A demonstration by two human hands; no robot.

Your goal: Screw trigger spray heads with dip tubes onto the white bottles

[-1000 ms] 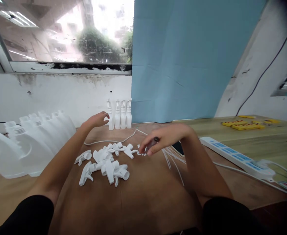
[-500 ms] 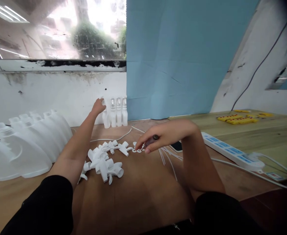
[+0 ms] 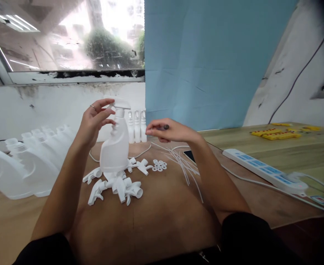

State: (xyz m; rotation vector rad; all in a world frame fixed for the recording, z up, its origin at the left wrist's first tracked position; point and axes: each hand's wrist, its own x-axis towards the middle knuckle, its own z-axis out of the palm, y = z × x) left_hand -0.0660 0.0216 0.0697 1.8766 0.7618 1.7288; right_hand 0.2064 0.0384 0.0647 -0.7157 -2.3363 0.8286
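Note:
A white spray bottle [image 3: 115, 149] with its trigger head on is held up, upright, by my left hand [image 3: 92, 119], whose fingers grip it at the head and neck. To its right, my right hand [image 3: 175, 131] is closed around a slim tool [image 3: 166, 127]; only the tool's dark round end shows, so its kind is unclear. Loose white trigger sprayer heads [image 3: 120, 187] lie in a heap below the bottle. Small white ring washers [image 3: 159, 165] are grouped beside them, and thin white tubes [image 3: 185, 167] lie to the right.
Several open white bottles [image 3: 37, 162] stand in rows at the left. More spray bottles [image 3: 137, 127] with heads stand against the back wall. A phone [image 3: 189, 156], a power strip [image 3: 264, 171] with cables and yellow pieces [image 3: 278, 133] are on the right.
My left hand has brought a spray bottle from the back row nearer, above the sprayer heads. My right hand has lifted away from the washers, still holding the slim tool.

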